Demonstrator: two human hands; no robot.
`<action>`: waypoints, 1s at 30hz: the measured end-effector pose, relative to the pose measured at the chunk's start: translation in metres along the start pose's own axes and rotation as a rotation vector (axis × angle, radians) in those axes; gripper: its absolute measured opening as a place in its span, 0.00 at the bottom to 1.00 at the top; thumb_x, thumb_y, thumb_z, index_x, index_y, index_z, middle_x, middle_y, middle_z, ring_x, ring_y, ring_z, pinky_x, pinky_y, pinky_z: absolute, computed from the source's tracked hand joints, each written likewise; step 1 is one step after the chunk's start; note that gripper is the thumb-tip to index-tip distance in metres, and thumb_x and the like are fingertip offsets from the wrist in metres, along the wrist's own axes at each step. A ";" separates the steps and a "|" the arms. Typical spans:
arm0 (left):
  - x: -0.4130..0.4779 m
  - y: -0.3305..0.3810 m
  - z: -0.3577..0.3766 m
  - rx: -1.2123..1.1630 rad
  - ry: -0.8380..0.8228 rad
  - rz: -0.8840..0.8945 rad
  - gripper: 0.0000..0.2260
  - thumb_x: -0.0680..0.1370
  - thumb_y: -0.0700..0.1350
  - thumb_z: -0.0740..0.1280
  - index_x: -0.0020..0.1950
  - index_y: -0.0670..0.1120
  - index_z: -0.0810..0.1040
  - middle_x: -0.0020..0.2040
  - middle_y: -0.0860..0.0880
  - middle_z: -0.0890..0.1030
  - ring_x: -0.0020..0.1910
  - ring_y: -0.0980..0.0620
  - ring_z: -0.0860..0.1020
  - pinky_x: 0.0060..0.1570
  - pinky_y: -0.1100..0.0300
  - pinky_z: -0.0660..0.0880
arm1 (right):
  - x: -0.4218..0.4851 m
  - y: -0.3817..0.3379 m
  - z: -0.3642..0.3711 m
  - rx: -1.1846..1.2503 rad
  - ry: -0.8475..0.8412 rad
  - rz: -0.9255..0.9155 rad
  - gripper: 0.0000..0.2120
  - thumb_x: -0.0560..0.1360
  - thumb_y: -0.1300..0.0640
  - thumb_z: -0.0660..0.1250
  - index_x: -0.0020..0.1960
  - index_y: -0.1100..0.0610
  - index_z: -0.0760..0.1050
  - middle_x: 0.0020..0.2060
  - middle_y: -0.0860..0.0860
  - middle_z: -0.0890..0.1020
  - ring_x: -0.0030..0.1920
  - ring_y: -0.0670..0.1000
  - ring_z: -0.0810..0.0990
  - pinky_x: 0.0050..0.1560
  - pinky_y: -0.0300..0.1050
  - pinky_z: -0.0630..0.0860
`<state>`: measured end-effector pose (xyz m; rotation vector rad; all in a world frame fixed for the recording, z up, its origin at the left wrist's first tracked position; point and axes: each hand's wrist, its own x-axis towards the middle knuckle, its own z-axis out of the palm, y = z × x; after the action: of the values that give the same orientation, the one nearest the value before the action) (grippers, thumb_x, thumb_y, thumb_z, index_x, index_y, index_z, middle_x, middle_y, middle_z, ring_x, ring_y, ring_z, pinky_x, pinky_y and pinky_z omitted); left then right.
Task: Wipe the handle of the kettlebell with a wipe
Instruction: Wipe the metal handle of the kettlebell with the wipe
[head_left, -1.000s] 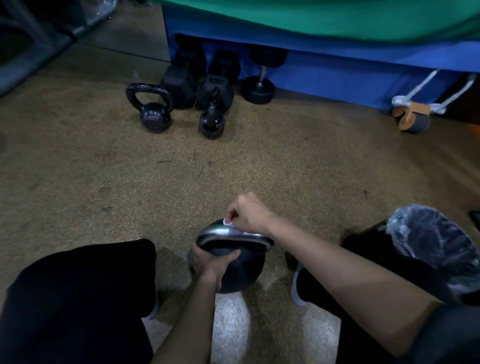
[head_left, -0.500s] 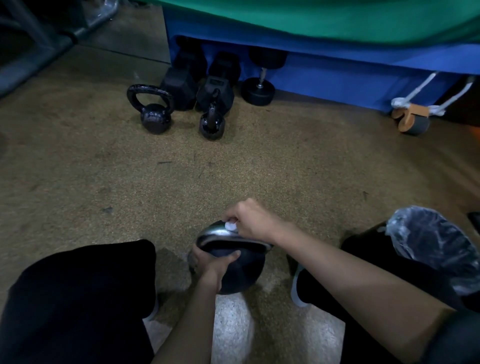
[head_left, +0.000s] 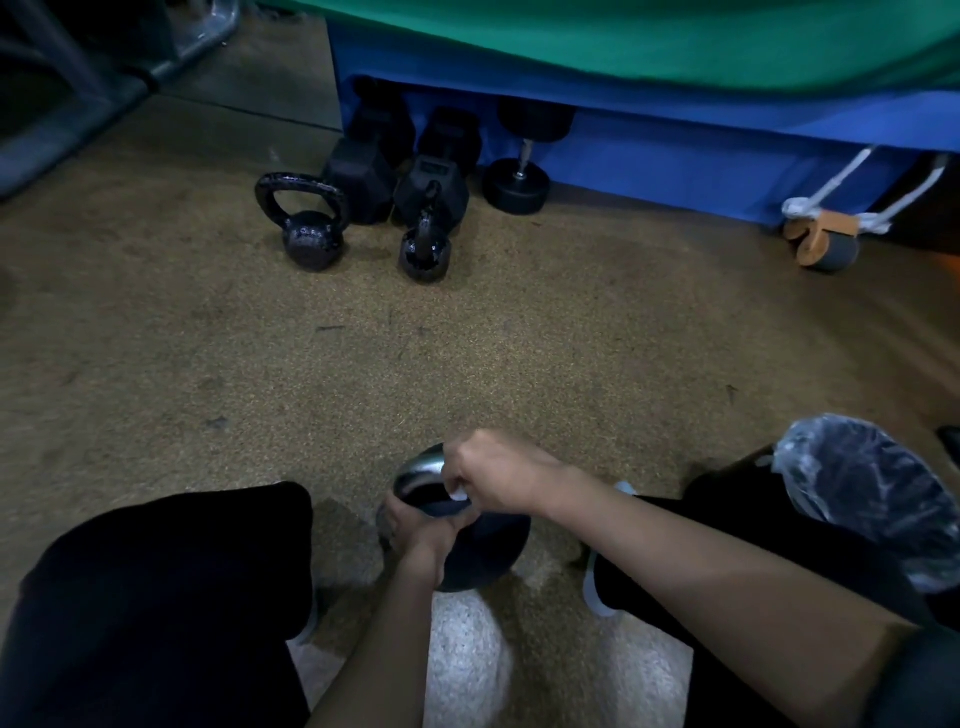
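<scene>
A black kettlebell (head_left: 488, 551) with a shiny silver handle (head_left: 418, 467) stands on the floor between my knees. My right hand (head_left: 498, 475) is curled over the handle's right part and presses a small white wipe (head_left: 458, 493) against it; only a scrap of the wipe shows under my fingers. My left hand (head_left: 421, 527) grips the kettlebell's left side just below the handle. The handle's right half is hidden by my right hand.
Two small black kettlebells (head_left: 311, 228) (head_left: 425, 247) and several black dumbbells (head_left: 517, 179) sit at the far side against a blue and green padded bench (head_left: 675, 140). A bin lined with a plastic bag (head_left: 862, 493) stands at my right. A wheeled roller (head_left: 821, 241) lies far right.
My right hand has slid the wipe along the handle, from its far top edge down toward the near side. The left hand has kept its hold on the kettlebell.
</scene>
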<state>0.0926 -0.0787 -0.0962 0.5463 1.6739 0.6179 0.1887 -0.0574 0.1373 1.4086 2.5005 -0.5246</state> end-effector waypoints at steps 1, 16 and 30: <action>0.001 -0.001 0.000 0.005 0.001 0.015 0.71 0.37 0.63 0.83 0.79 0.66 0.57 0.83 0.51 0.65 0.80 0.37 0.67 0.67 0.25 0.73 | 0.001 0.002 -0.001 -0.001 0.027 0.006 0.10 0.67 0.63 0.70 0.48 0.54 0.81 0.47 0.52 0.80 0.48 0.55 0.79 0.42 0.49 0.78; -0.029 0.021 -0.001 -0.051 0.066 -0.013 0.56 0.59 0.44 0.88 0.81 0.54 0.62 0.76 0.43 0.75 0.71 0.37 0.76 0.66 0.31 0.77 | -0.009 -0.001 0.008 -0.218 -0.028 -0.216 0.07 0.73 0.59 0.65 0.48 0.58 0.80 0.51 0.52 0.77 0.54 0.54 0.73 0.35 0.45 0.70; -0.031 0.022 -0.001 -0.035 0.077 0.022 0.51 0.61 0.48 0.86 0.79 0.52 0.64 0.75 0.43 0.74 0.69 0.38 0.78 0.65 0.32 0.79 | -0.009 -0.005 0.014 -0.254 -0.099 -0.228 0.09 0.75 0.60 0.63 0.50 0.61 0.80 0.56 0.53 0.75 0.61 0.54 0.68 0.43 0.44 0.69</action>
<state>0.0981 -0.0822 -0.0586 0.5220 1.7280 0.6902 0.1890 -0.0728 0.1289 0.9896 2.5539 -0.2942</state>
